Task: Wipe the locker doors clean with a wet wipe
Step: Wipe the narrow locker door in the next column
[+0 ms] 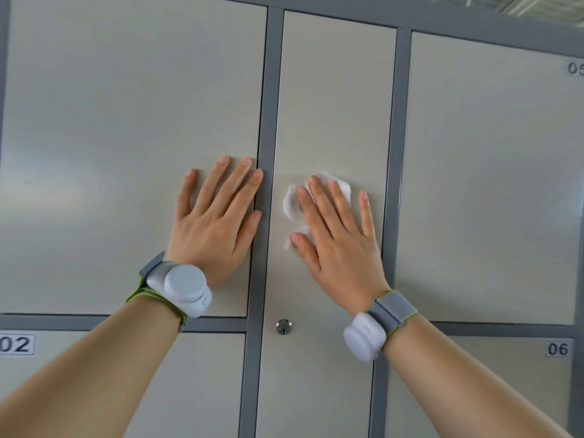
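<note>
1. The wet wipe [289, 205] lies bunched and white on the narrow middle locker door [335, 90], pinned there near the centre of what I can see.
2. The right hand [335, 235] presses it flat. Its grip is open, with straight, spread fingers laid over the wipe rather than curled round it. The cloth shows past the fingertips at 12 o'clock and past the thumb at 9 o'clock.
3. At 9 o'clock of the wipe, the left hand [218, 222] rests flat on the wide left door [126, 105]. Its grip is open too and holds nothing, and its fingertips reach the grey frame [268, 90] between the two doors.
4. By my reckoning the job is mid-way on this one door. I see no wet streak or dirt line on any panel, so I cannot tell which doors are done. The right door [486, 153] and the lower ones look untouched, as far as that can be judged.
5. The doors are smooth, pale beige and faintly glossy, set in grey framing. A round keyhole lock [283, 326] sits at 6 o'clock of the wipe.
6. Number labels mark 02 [15, 344] at 8 o'clock, 06 [558, 348] at 4 o'clock and a cut-off 05 [575, 68] at 2 o'clock.
7. A strip of ceiling shows at 1 o'clock.
</note>
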Action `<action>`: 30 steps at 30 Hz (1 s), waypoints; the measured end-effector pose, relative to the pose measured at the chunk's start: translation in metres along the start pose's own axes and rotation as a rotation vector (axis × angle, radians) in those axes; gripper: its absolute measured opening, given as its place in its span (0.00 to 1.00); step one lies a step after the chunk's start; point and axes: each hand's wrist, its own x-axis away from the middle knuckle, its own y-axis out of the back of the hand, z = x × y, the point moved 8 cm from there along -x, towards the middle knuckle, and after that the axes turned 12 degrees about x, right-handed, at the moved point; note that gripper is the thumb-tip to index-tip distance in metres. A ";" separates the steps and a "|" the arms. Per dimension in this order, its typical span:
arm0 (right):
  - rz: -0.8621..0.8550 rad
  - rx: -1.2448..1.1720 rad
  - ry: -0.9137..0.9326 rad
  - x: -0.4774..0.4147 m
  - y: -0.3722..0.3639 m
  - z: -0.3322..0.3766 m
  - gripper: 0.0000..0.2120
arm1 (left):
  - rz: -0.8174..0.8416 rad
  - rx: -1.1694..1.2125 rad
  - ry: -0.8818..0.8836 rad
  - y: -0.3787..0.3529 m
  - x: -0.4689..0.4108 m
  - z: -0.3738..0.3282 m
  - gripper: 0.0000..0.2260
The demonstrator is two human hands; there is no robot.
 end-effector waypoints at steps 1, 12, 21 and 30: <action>0.006 -0.011 -0.009 -0.001 0.000 0.002 0.27 | 0.004 0.003 0.003 0.000 0.000 0.000 0.22; -0.014 0.053 0.195 0.040 0.002 0.042 0.28 | 0.041 0.004 0.001 -0.002 0.001 0.001 0.22; -0.001 0.024 0.056 0.021 0.001 0.014 0.28 | 0.033 0.001 0.015 -0.002 -0.001 0.002 0.22; -0.011 0.001 0.136 0.042 0.004 0.039 0.28 | 0.059 0.010 0.016 -0.002 -0.001 0.002 0.22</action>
